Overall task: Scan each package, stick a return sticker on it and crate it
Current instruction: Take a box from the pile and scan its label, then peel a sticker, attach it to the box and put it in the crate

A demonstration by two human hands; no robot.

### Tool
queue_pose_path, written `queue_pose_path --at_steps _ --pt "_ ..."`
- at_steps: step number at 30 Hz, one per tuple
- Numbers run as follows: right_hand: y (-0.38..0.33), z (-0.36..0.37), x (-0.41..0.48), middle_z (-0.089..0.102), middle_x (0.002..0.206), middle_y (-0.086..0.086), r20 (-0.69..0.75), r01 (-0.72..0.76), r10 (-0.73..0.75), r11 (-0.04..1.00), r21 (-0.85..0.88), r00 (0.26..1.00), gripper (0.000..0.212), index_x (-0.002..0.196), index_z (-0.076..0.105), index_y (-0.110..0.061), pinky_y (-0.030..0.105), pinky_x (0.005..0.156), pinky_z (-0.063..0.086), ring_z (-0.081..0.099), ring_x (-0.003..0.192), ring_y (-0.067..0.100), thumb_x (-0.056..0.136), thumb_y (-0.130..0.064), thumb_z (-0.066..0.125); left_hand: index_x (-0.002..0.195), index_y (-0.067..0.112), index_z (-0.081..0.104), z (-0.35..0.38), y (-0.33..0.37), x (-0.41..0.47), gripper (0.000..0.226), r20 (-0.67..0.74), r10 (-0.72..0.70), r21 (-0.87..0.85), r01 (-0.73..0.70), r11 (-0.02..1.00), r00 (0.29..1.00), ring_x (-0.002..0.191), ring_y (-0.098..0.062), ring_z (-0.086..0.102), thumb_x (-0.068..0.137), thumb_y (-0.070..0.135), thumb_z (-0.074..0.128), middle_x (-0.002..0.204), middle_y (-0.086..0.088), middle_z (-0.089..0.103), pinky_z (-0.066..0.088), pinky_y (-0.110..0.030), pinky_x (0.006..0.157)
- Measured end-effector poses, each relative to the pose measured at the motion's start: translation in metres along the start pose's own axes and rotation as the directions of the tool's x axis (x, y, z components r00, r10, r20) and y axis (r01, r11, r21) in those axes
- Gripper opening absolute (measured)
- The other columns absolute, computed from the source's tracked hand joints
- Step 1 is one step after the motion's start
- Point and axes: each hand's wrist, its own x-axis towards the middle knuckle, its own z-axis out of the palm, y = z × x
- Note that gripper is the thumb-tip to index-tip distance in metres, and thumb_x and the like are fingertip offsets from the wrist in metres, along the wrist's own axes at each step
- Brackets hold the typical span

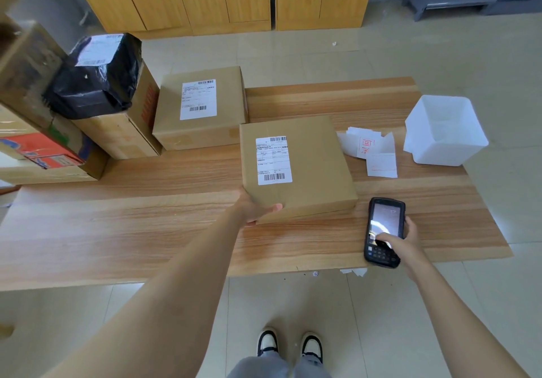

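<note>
Left hand [254, 208] grips the near-left corner of the box [296, 166] on the table [146, 216]; right hand [403, 244] holds the scanner [384, 231], thumb on it.

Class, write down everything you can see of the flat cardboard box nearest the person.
The flat cardboard box is plain brown, shallow and closed, with a white barcoded shipping label left of centre on top. It lies on the wooden table, near edge seemingly slightly lifted. The left hand grips its near-left corner, thumb on the front face. The handheld scanner in the right hand is apart.
</note>
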Motion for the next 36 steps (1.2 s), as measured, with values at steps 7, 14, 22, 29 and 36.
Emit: queue_pose_path --at_steps 7,14,22,29,36 --pt "0.002 -0.001 0.01 0.047 0.138 0.009 -0.057 0.052 -0.054 0.998 -0.039 0.997 0.074 0.147 0.028 -0.023 0.05 0.1 0.044 0.052 0.118 0.031 0.085 -0.01 0.067 0.138 0.021 0.015 -0.001 0.001 0.002 0.091 0.001 -0.003 0.028 0.003 1.0 1.0 0.104 -0.018 0.05 0.075 0.036 0.079 0.119 0.005 0.042 0.051 -0.036 0.094" --pt "0.001 -0.012 0.012 0.059 0.118 0.012 0.062 0.024 -0.023 0.999 -0.025 0.998 0.064 0.145 0.035 -0.032 0.048 0.091 0.049 0.058 0.101 0.03 0.091 -0.001 0.053 0.137 0.021 0.014 0.0 0.0 0.002 0.088 0.007 0.013 0.007 -0.013 1.0 1.0 0.102 -0.017 0.048 0.077 0.033 0.077 0.117 0.005 0.041 0.049 -0.035 0.093" --pt "-0.01 -0.018 0.01 0.051 0.134 0.008 0.152 0.062 -0.039 0.987 -0.15 0.988 0.057 0.148 0.03 -0.028 0.036 0.086 0.043 0.051 0.106 0.024 0.098 0.0 0.033 0.139 0.023 0.01 -0.002 -0.001 0.005 0.095 0.01 -0.006 0.098 0.005 0.995 1.0 0.105 -0.02 0.054 0.074 0.044 0.077 0.121 0.002 0.045 0.05 -0.035 0.091" --pt "-0.018 -0.027 0.018 0.045 0.139 0.013 0.057 0.069 -0.055 0.958 -0.278 0.997 0.05 0.147 0.037 -0.015 0.037 0.103 0.034 0.04 0.13 0.03 0.099 -0.002 0.029 0.145 0.018 0.009 -0.006 0.011 0.002 0.107 -0.026 -0.053 0.185 0.056 0.981 0.998 0.118 -0.025 0.045 0.07 0.043 0.081 0.142 -0.002 0.037 0.046 -0.04 0.09" --pt "-0.053 -0.043 0.056 0.049 0.092 -0.001 0.073 0.095 -0.072 0.915 -0.391 0.995 0.041 0.14 0.042 -0.006 0.031 0.08 0.037 0.048 0.088 0.018 0.1 -0.012 0.036 0.15 0.016 -0.003 -0.015 0.073 0.013 0.134 -0.189 -0.04 0.253 0.088 0.963 0.981 0.141 -0.031 0.018 0.056 0.058 0.083 0.153 -0.012 0.013 0.025 -0.046 0.113"
